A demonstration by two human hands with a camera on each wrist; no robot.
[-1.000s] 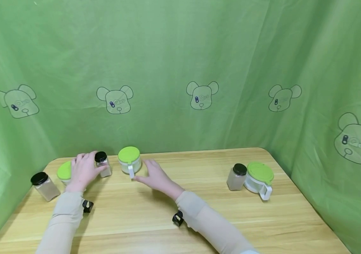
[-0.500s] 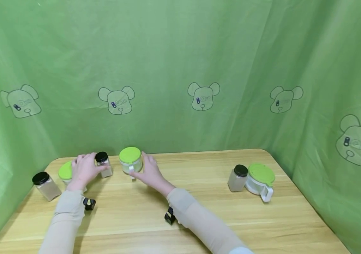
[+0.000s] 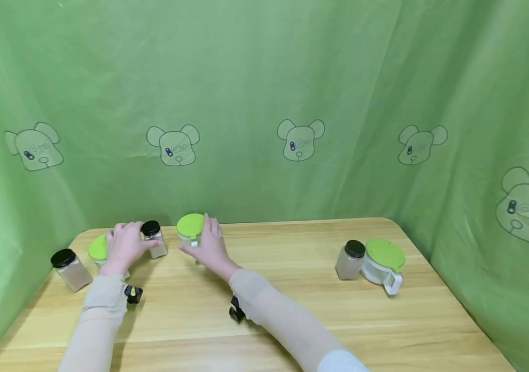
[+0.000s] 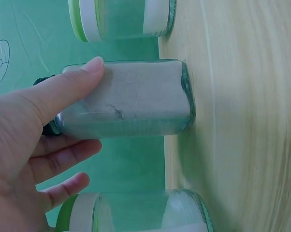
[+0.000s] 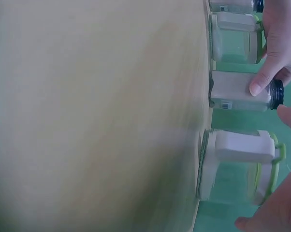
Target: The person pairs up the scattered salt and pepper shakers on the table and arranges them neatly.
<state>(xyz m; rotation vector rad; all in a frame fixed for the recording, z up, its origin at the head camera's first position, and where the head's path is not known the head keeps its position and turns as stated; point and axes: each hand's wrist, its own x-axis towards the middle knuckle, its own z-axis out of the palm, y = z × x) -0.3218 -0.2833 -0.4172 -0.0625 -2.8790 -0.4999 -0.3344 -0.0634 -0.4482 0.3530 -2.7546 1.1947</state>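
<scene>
In the head view my left hand (image 3: pixel 125 246) holds a square glass spice jar (image 4: pixel 136 99) with a black lid, upright near the table's back edge. The left wrist view shows the thumb across its near face and fingers behind it. My right hand (image 3: pixel 210 251) is spread around a round glass seasoning jar (image 3: pixel 191 226) with a green lid and white handle (image 5: pixel 244 146). Its thumb appears apart from that jar in the right wrist view; finger contact is partly hidden. Behind the left hand, another green-lidded jar (image 3: pixel 98 249) is partly covered.
At the far left stands a second black-lidded jar (image 3: pixel 75 275). To the right, another black-lidded jar (image 3: pixel 349 265) stands beside a wider green-lidded jar (image 3: pixel 384 254) with a white handle. A green curtain (image 3: pixel 245 191) surrounds the wooden table (image 3: pixel 190 325).
My right hand has moved left, from beside the green-lidded jar to around it, covering part of the handle. The left hand keeps its hold on the black-lidded jar.
</scene>
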